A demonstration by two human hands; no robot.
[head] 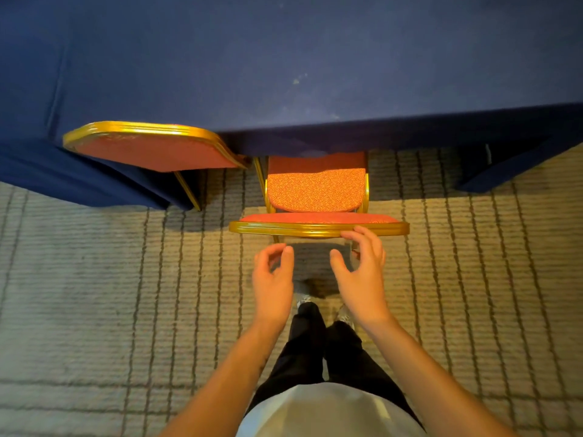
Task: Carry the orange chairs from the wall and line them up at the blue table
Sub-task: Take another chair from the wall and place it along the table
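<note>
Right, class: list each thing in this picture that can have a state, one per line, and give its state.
Near chair: upright, seat tucked partly under the table.
Left chair: pushed against the tablecloth.
Blue tablecloth: draped over the table, bare.
Left hand: open, holding nothing.
Right hand: open, fingertips at the near chair's backrest.

The chair [317, 197] had a glossy gold metal frame and patterned orange cloth padding; the table [284, 58] wore matt blue cloth (faintly speckled); the carpet [94, 279] looked coarse and ribbed.

striped carpet [94, 310], two orange chairs [317, 193]
</note>
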